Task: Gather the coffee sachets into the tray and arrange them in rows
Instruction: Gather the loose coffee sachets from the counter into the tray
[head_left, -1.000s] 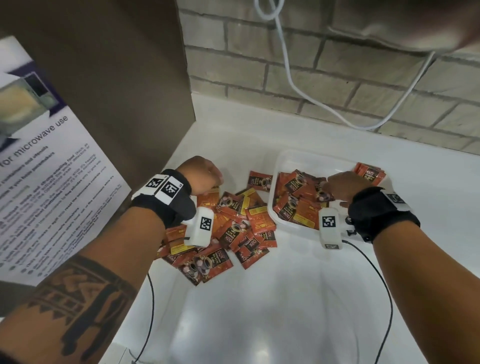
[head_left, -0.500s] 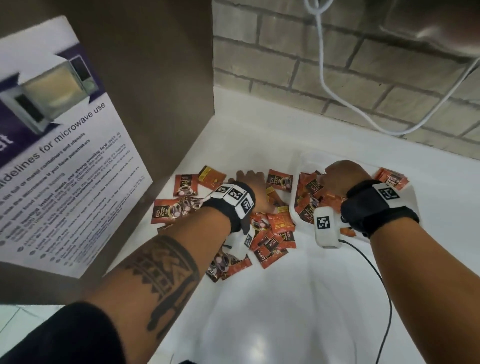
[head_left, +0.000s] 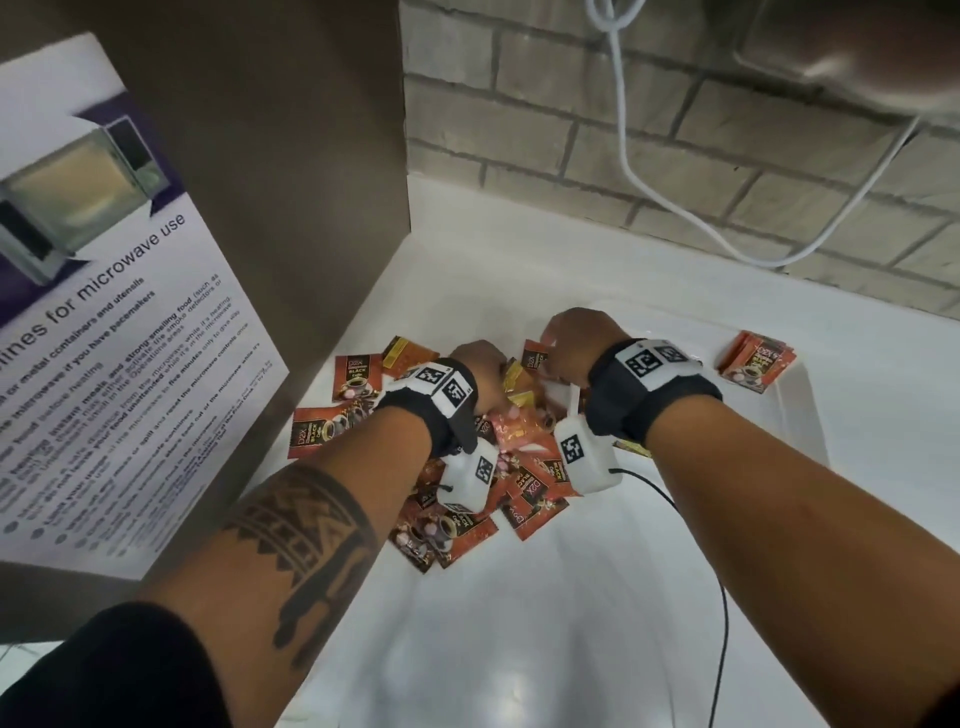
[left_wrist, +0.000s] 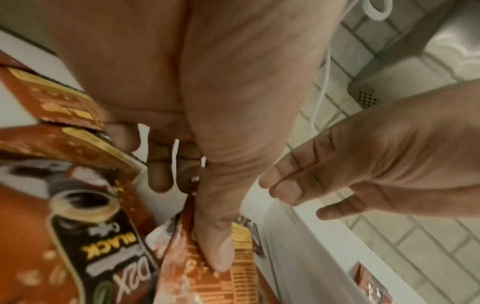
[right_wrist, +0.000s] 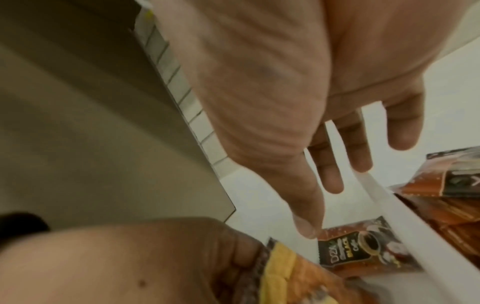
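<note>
The left hand's thumb (left_wrist: 215, 246) is pressed flat onto a sachet (left_wrist: 207, 273) in the pile, while the other fingers are curled beneath the palm; whether the sachet is pinched between them cannot be told. The right hand's fingers (right_wrist: 330, 164) are held nearly straight and spread, with nothing seen between them; the thumb tip is brought down just beside a single sachet (right_wrist: 363, 251) that lies on the counter against the outside of the tray's wall.

From the head view, the left hand (head_left: 480, 364) is seen over the heap of loose sachets (head_left: 519, 467), and the right hand (head_left: 576, 340) is placed close beside it, at the near-left corner of the tray (head_left: 800, 415). The heap is spread on the white counter (head_left: 519, 623) to the left of the tray, with a few strays lying nearer the brown panel (head_left: 285, 182).

Inside the tray, one small stack (head_left: 756, 361) is seen at the far right, and a few more sachets are glimpsed in the right wrist view behind the wall. No rows can be made out.

The task is judged to be at an early stage: most sachets are yet to be gathered, and the arranging in rows is not yet done.
</note>
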